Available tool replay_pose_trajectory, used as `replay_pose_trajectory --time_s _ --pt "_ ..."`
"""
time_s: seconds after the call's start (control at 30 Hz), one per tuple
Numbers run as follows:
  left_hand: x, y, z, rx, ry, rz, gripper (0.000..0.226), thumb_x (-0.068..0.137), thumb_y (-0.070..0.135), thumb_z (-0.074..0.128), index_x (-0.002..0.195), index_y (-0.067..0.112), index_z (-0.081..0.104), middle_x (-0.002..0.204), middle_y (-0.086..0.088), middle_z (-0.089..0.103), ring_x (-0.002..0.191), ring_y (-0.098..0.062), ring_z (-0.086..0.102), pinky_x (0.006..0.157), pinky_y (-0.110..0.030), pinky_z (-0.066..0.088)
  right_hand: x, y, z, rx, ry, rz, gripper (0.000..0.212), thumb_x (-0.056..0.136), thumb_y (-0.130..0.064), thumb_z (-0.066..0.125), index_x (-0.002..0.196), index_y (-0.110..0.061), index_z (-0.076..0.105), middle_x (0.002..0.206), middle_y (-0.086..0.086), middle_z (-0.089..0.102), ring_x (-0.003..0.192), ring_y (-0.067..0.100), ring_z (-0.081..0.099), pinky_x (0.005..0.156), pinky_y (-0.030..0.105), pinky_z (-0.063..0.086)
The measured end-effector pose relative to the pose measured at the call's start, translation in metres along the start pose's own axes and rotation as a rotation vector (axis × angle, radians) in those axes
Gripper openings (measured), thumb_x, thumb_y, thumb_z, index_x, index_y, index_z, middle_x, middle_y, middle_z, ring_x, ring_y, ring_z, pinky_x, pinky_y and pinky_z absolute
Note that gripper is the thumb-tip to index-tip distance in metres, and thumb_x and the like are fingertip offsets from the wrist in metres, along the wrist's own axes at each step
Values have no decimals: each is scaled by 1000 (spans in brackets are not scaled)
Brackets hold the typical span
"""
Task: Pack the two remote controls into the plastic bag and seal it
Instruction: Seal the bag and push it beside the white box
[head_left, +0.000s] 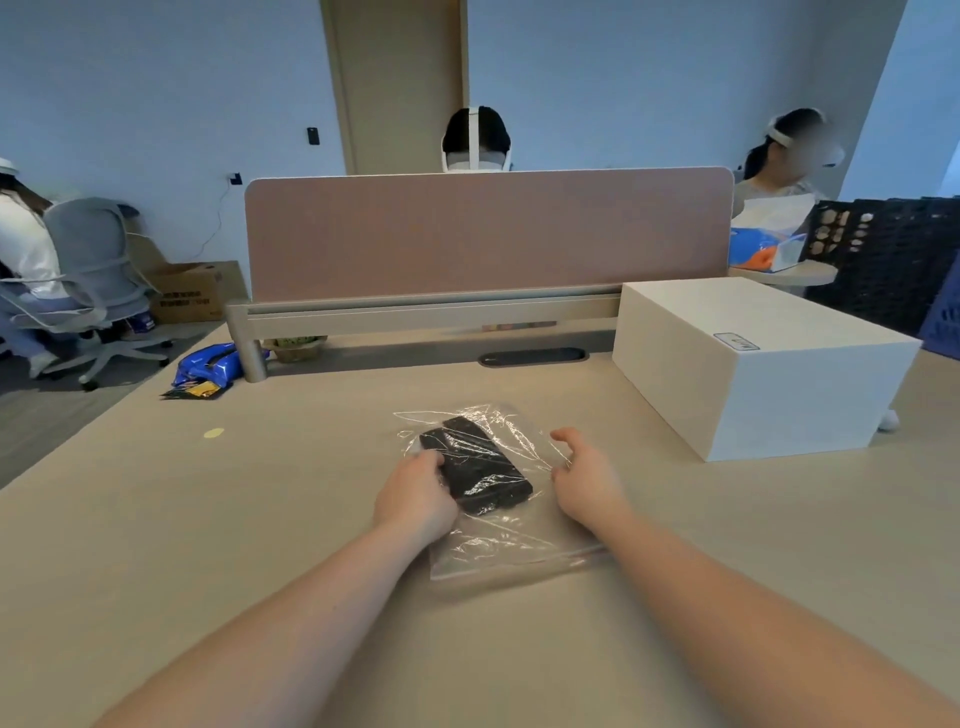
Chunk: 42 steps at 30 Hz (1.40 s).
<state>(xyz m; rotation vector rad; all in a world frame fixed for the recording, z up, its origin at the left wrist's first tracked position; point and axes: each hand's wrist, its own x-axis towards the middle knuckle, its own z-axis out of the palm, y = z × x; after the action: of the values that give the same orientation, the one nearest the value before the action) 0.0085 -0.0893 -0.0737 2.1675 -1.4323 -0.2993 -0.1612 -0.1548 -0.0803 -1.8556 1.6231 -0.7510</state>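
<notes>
A clear plastic bag (511, 545) lies flat on the light wooden desk (218, 519), its zip strip toward me. Two black remote controls (480, 470) lie side by side inside it, near the far end. My left hand (415, 496) rests on the bag's left side, fingers curled over the remotes through the plastic. At the bag's right edge is my right hand (584, 475), with fingers spread and the thumb touching the plastic; it holds nothing.
A large white box (748, 364) stands on the desk at the right. A pink partition (488, 234) runs along the far edge, with a cable slot (532, 357) in front. People sit beyond it. A blue wrapper (208, 366) lies on the floor at the left.
</notes>
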Motion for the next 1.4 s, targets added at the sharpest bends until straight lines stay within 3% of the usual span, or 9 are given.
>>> replay_pose_trajectory --time_s 0.33,0.57,0.77,1.13,1.4 --pt "85 69 61 -92 -52 153 40 90 20 49 129 22 53 131 -4 60 121 -28 53 96 -33 44 80 41 -40 -175 242 37 50 85 0 46 131 -19 48 117 14 63 108 33 59 87 35 49" --pt "132 100 89 -74 -64 215 43 89 20 48 132 21 50 134 -5 58 124 -29 51 98 -34 43 130 54 -52 -414 338 29 40 84 5 39 119 -10 53 109 18 62 106 37 54 85 41 50" --pt "143 105 96 -95 -63 223 31 88 18 48 116 16 60 123 -10 64 114 -32 56 90 -35 46 139 57 -44 -583 316 -12 29 87 3 39 112 -9 47 114 15 52 111 34 44 86 41 46" --pt "120 81 81 25 -92 146 49 91 25 49 138 12 42 142 -8 49 131 -28 44 106 -36 38 108 58 -58 -681 135 -41 33 90 -4 36 119 -5 53 126 13 51 120 30 44 99 38 41" --pt "73 67 63 111 -123 162 45 92 27 46 133 10 46 141 -10 50 129 -30 45 104 -36 40 76 71 -63 -663 -5 -70 27 94 -12 36 105 -6 60 115 15 62 105 32 59 85 37 49"
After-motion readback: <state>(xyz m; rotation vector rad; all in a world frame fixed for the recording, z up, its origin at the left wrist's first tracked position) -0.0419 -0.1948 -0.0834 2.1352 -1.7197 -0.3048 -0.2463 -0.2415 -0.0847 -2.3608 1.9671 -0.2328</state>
